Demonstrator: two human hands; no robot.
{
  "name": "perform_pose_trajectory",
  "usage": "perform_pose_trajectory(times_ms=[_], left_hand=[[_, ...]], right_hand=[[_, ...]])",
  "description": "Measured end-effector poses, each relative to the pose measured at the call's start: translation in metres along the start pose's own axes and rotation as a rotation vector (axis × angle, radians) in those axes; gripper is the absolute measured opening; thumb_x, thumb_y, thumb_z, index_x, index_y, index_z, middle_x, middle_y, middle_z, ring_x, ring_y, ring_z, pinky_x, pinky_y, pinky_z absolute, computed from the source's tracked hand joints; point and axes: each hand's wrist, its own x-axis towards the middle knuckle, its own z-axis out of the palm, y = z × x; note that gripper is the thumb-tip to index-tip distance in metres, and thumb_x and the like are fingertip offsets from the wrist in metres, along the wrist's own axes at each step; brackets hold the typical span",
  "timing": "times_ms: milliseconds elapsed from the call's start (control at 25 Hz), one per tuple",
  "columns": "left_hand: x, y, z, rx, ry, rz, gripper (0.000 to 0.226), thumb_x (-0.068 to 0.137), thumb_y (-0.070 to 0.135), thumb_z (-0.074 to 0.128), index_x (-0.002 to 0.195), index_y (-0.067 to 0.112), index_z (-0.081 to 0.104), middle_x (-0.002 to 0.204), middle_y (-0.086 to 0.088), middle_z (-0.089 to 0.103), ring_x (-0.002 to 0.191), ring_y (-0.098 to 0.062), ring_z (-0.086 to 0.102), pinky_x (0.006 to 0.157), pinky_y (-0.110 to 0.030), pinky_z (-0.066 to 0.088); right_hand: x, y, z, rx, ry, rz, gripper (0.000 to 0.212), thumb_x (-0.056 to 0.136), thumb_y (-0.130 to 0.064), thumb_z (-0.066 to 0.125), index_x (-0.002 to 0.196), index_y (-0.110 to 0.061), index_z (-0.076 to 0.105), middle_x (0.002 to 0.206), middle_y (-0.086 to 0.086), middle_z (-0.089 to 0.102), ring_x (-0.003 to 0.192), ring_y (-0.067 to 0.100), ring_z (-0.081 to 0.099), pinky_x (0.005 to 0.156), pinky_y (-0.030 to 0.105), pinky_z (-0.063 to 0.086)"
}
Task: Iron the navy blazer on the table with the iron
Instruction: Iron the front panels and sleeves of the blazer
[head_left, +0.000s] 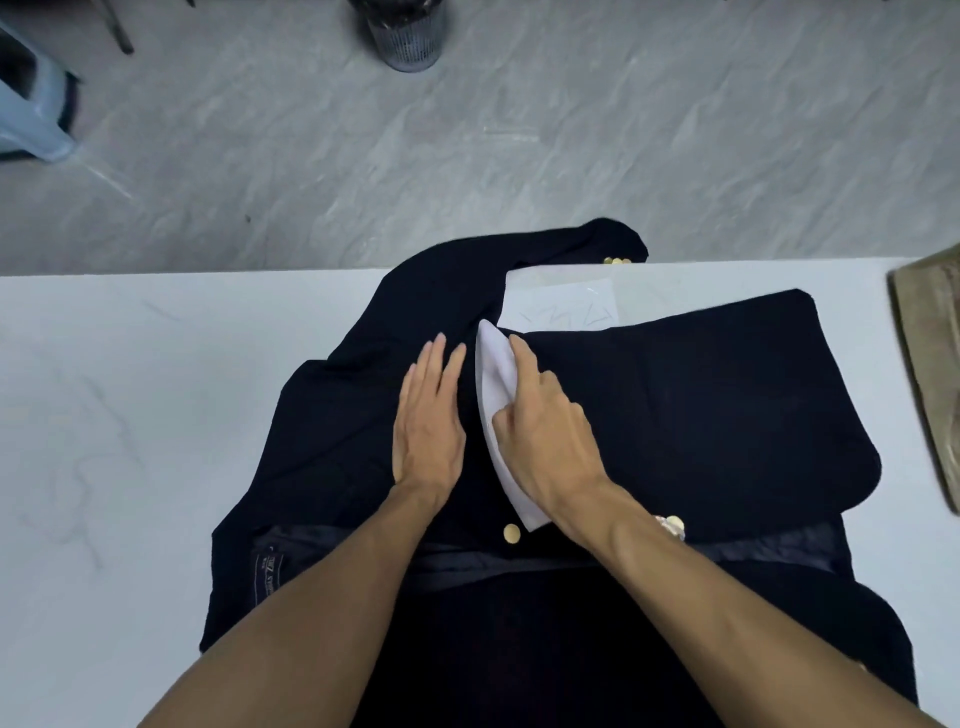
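Navy blazer (701, 405) lies spread on the counter (130, 415), ironing seemingly midway: right hand (545, 431) grips the iron (496, 395) on the front, left hand (428, 415) presses flat beside it; the far sleeve looks undone.

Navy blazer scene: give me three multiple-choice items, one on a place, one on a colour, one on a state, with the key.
1. Where is the left hand?
A. Flat on the navy blazer, left of the iron.
B. On top of the iron.
C. Raised in the air.

2. What colour are the blazer's buttons?
A. Black.
B. Gold.
C. Red.

3. What is the right hand doing?
A. Resting open.
B. Pinching a button.
C. Gripping the iron.

Key:
1 A, its straight fingers lie on the cloth beside the iron.
2 B, they show yellow-gold against the navy.
3 C, its fingers curl round the iron's body.
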Motion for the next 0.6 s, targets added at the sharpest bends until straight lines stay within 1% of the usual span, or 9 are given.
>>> perform_pose_trajectory(times_ms=[40, 80, 120, 200, 280, 320, 400, 480, 600], left_hand=[[0.000, -0.001, 0.001, 0.036, -0.034, -0.003, 0.074, 0.089, -0.013, 0.049, 0.154, 0.017, 0.030, 0.164, -0.004, 0.020, 0.152, -0.015, 0.012, 0.124, -0.035, 0.015], [0.000, -0.003, 0.000, 0.063, -0.050, -0.013, 0.074, 0.091, -0.012, 0.048, 0.155, 0.017, 0.027, 0.164, -0.004, 0.018, 0.152, -0.015, 0.010, 0.124, -0.033, 0.011], [-0.001, -0.004, 0.000, 0.083, -0.055, -0.012, 0.069, 0.095, -0.007, 0.046, 0.156, 0.017, 0.026, 0.165, -0.004, 0.017, 0.153, -0.016, 0.009, 0.125, -0.033, 0.009], [0.001, -0.004, -0.001, 0.094, -0.052, -0.017, 0.057, 0.103, 0.005, 0.042, 0.155, 0.017, 0.025, 0.164, -0.004, 0.018, 0.152, -0.016, 0.011, 0.124, -0.034, 0.011], [0.000, -0.002, 0.002, 0.120, -0.056, -0.024, 0.052, 0.105, 0.015, 0.034, 0.156, 0.018, 0.022, 0.164, -0.005, 0.017, 0.152, -0.017, 0.011, 0.124, -0.035, 0.012], [0.000, -0.002, 0.003, 0.146, -0.057, -0.025, 0.051, 0.106, 0.020, 0.028, 0.156, 0.018, 0.020, 0.164, -0.005, 0.016, 0.152, -0.017, 0.011, 0.124, -0.034, 0.011], [0.002, -0.004, 0.004, 0.178, -0.064, -0.024, 0.051, 0.106, 0.025, 0.020, 0.157, 0.018, 0.018, 0.165, -0.005, 0.015, 0.152, -0.017, 0.010, 0.124, -0.033, 0.009], [0.002, -0.004, 0.005, 0.179, -0.055, -0.022, 0.051, 0.105, 0.024, 0.020, 0.157, 0.018, 0.018, 0.165, -0.005, 0.015, 0.152, -0.017, 0.010, 0.124, -0.032, 0.008], [0.000, -0.006, 0.008, 0.198, -0.043, -0.015, 0.052, 0.105, 0.023, 0.023, 0.157, 0.018, 0.017, 0.164, -0.005, 0.016, 0.152, -0.018, 0.011, 0.124, -0.033, 0.010]], right_hand=[[-0.004, 0.003, 0.000, 0.011, -0.010, -0.010, 0.064, 0.098, -0.020, 0.041, 0.154, -0.029, 0.012, 0.106, 0.006, 0.054, 0.074, 0.022, 0.052, 0.064, 0.029, 0.036], [-0.008, 0.004, 0.001, -0.003, 0.000, -0.013, 0.062, 0.100, -0.022, 0.040, 0.153, -0.033, 0.011, 0.108, 0.006, 0.054, 0.076, 0.024, 0.055, 0.064, 0.030, 0.038], [-0.012, 0.005, 0.001, -0.051, 0.011, -0.004, 0.060, 0.102, -0.025, 0.038, 0.153, -0.037, 0.009, 0.108, 0.005, 0.054, 0.075, 0.025, 0.056, 0.063, 0.032, 0.040], [-0.013, 0.006, 0.001, -0.095, 0.003, 0.027, 0.058, 0.104, -0.030, 0.035, 0.152, -0.044, 0.005, 0.098, 0.004, 0.056, 0.067, 0.023, 0.052, 0.062, 0.034, 0.042], [-0.010, 0.006, 0.003, -0.074, -0.028, 0.059, 0.057, 0.104, -0.033, 0.035, 0.152, -0.045, 0.004, 0.088, 0.004, 0.056, 0.065, 0.021, 0.047, 0.063, 0.035, 0.040], [-0.009, 0.004, 0.004, -0.079, -0.032, 0.067, 0.057, 0.104, -0.032, 0.036, 0.152, -0.043, 0.006, 0.087, 0.004, 0.055, 0.064, 0.020, 0.046, 0.062, 0.034, 0.039], [-0.004, 0.000, 0.005, -0.140, -0.017, 0.076, 0.057, 0.102, -0.021, 0.039, 0.151, -0.037, 0.014, 0.095, 0.006, 0.053, 0.062, 0.020, 0.044, 0.060, 0.032, 0.036], [-0.001, -0.002, 0.007, -0.252, 0.015, 0.054, 0.059, 0.098, -0.010, 0.039, 0.149, -0.030, 0.017, 0.097, 0.007, 0.053, 0.060, 0.019, 0.042, 0.058, 0.031, 0.033], [-0.002, 0.010, 0.001, -0.349, 0.029, 0.011, 0.069, 0.097, -0.006, 0.039, 0.152, -0.032, 0.007, 0.092, 0.009, 0.051, 0.059, 0.020, 0.041, 0.056, 0.031, 0.034]])
